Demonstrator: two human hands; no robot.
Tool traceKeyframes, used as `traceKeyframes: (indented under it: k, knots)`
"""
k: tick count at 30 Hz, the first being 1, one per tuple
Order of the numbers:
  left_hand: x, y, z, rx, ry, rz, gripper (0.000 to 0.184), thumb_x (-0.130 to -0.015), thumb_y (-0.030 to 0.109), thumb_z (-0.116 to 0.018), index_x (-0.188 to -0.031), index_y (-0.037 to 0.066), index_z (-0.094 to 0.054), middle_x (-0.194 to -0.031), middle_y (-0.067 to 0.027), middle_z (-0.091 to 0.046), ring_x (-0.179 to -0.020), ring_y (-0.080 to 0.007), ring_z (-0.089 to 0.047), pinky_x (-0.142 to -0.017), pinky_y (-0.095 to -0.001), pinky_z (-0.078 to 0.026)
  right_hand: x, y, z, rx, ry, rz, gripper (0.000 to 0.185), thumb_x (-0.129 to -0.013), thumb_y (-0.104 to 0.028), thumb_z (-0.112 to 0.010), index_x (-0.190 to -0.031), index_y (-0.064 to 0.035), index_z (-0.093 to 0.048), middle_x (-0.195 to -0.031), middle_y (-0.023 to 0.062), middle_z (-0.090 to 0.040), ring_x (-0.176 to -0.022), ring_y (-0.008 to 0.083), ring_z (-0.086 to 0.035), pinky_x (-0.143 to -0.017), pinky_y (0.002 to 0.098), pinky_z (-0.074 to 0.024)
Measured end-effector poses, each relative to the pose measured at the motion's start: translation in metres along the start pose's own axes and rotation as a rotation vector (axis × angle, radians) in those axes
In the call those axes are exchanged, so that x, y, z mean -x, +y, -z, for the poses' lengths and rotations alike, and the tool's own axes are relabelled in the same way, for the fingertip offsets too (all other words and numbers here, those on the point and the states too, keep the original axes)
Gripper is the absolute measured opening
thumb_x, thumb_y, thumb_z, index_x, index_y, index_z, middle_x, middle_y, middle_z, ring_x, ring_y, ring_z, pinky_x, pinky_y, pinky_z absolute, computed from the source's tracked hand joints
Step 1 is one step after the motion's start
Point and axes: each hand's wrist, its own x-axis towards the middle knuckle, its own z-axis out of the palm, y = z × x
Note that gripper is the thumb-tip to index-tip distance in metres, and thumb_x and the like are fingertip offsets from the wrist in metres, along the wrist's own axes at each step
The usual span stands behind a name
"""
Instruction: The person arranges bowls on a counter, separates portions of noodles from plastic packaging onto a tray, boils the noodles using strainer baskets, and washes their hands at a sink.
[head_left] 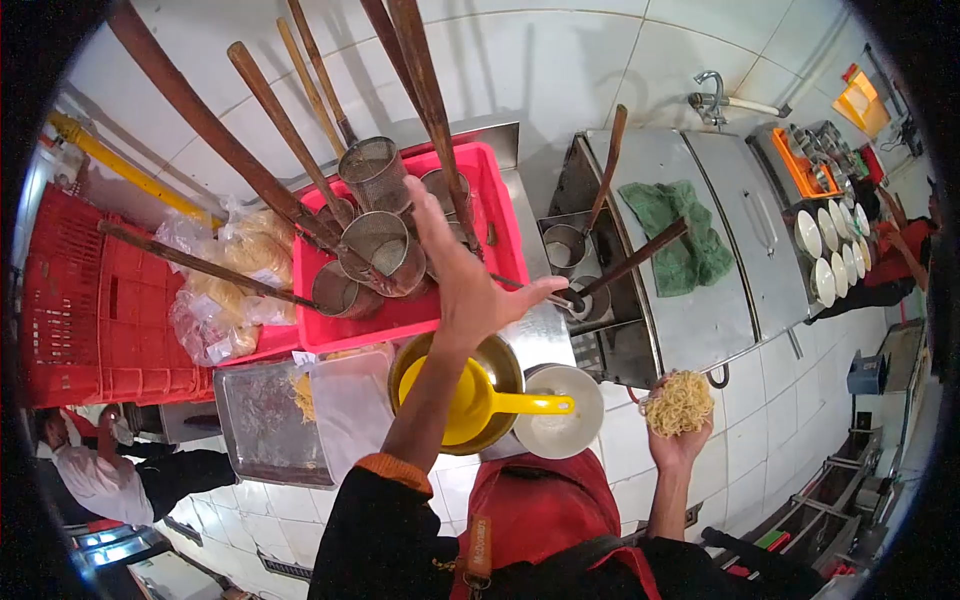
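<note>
My left hand (468, 292) reaches up over the front right of a pink tray (493, 200), thumb and fingers spread, nothing in it. Several wire noodle strainers (383, 250) with long wooden handles stand in that tray, some partly hidden by my hand. On the right, my right hand (676, 448) holds a clump of noodles (680, 404) on its palm and fingers. Below my left wrist, a yellow ladle (500, 403) lies in a metal bowl (507, 362), its handle crossing a white bowl (583, 430). More strainers (567, 247) sit in the boiler right of the tray.
Bagged noodles (232, 280) lie beside a red crate (110, 300) at left. A metal tray (270, 425) stands in front. A green cloth (678, 238) covers part of the steel lid. White bowls (825, 283) line the far right. People (110, 475) stand at both sides.
</note>
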Motion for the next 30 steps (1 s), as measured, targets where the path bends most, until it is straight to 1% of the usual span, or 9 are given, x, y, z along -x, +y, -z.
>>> traceKeyframes:
  k: [3,10,14,15,18,19,22,23,30]
  knots:
    - [0.028,-0.025,-0.018,0.159,-0.194,0.158,0.135,-0.052,0.046,-0.082,-0.138,-0.005,0.009,-0.144,-0.0276,0.006,-0.135,-0.0409,0.000,-0.109,-0.0480,-0.007,0.012,0.010,-0.006,-0.034,0.060,0.002,0.042,-0.086,-0.036,-0.044,-0.113,-0.0043,-0.054,-0.110,0.0160,-0.056,-0.102,0.0303,-0.052,-0.090,0.0420,-0.0436]
    - [0.043,-0.047,-0.023,0.489,-0.337,0.295,0.121,-0.060,0.025,-0.078,-0.139,-0.002,0.010,-0.146,-0.0212,-0.006,-0.134,-0.0327,-0.015,-0.109,-0.0393,-0.014,0.010,0.010,-0.013,-0.041,0.065,-0.049,0.040,-0.086,-0.034,-0.045,-0.109,-0.0034,-0.055,-0.106,0.0163,-0.056,-0.099,0.0300,-0.053,-0.086,0.0409,-0.0456]
    - [0.046,-0.043,-0.042,0.170,-0.364,0.318,0.113,-0.063,0.020,-0.075,-0.138,-0.004,0.005,-0.140,-0.0211,-0.022,-0.129,-0.0315,-0.027,-0.107,-0.0387,-0.020,0.004,0.011,-0.027,0.001,0.030,-0.067,0.039,-0.086,-0.033,-0.043,-0.107,-0.0016,-0.055,-0.104,0.0159,-0.057,-0.096,0.0296,-0.054,-0.084,0.0407,-0.0461]
    - [0.044,-0.034,-0.050,0.092,-0.119,0.241,0.086,-0.070,0.012,-0.068,-0.136,-0.005,-0.015,-0.119,-0.0200,-0.048,-0.103,-0.0292,-0.051,-0.089,-0.0404,-0.040,0.002,0.014,-0.029,0.002,0.029,-0.075,0.039,-0.086,-0.033,-0.043,-0.107,-0.0016,-0.055,-0.104,0.0159,-0.057,-0.096,0.0296,-0.054,-0.084,0.0407,-0.0461]
    - [0.040,-0.058,-0.056,0.302,-0.145,0.476,0.058,-0.077,0.007,-0.060,-0.128,-0.002,-0.033,-0.092,-0.0143,-0.057,-0.076,-0.0254,-0.058,-0.067,-0.0347,-0.046,-0.004,0.022,-0.037,0.033,-0.001,-0.080,0.040,-0.087,-0.033,-0.043,-0.107,-0.0015,-0.055,-0.104,0.0154,-0.058,-0.095,0.0295,-0.054,-0.083,0.0407,-0.0462]
    - [0.034,-0.060,-0.060,0.390,-0.013,0.413,0.025,-0.081,0.005,-0.052,-0.106,-0.001,-0.051,-0.066,-0.0055,-0.053,-0.056,-0.0188,-0.052,-0.053,-0.0303,-0.043,-0.006,0.027,-0.040,0.055,-0.011,-0.116,0.039,-0.087,-0.033,-0.043,-0.107,-0.0022,-0.055,-0.104,0.0150,-0.058,-0.095,0.0293,-0.054,-0.083,0.0406,-0.0463]
    - [0.009,-0.064,-0.039,0.360,-0.339,0.551,0.010,-0.083,0.006,-0.052,-0.088,-0.001,-0.057,-0.058,-0.0003,-0.047,-0.052,-0.0115,-0.047,-0.048,-0.0290,-0.038,-0.009,0.040,-0.048,0.054,-0.041,-0.161,0.038,-0.087,-0.034,-0.042,-0.107,-0.0041,-0.056,-0.104,0.0144,-0.058,-0.095,0.0291,-0.055,-0.082,0.0412,-0.0464]
    - [0.004,-0.070,-0.040,0.506,-0.342,0.572,0.020,-0.087,0.014,-0.053,-0.072,0.001,-0.057,-0.051,0.0035,-0.039,-0.050,-0.0059,-0.041,-0.045,-0.0261,-0.034,-0.010,0.045,-0.050,0.048,-0.057,-0.179,0.038,-0.088,-0.034,-0.041,-0.107,-0.0053,-0.056,-0.105,0.0143,-0.058,-0.095,0.0290,-0.055,-0.082,0.0418,-0.0465]
    - [-0.018,-0.085,-0.036,0.643,-0.628,0.600,0.034,-0.091,0.029,-0.051,-0.068,0.005,-0.050,-0.050,0.0040,-0.036,-0.041,-0.0048,-0.034,-0.037,-0.0228,-0.026,-0.007,0.063,-0.045,0.028,-0.072,-0.199,0.040,-0.088,-0.035,-0.041,-0.108,-0.0042,-0.055,-0.101,0.0163,-0.058,-0.092,0.0289,-0.055,-0.078,0.0401,-0.0470]
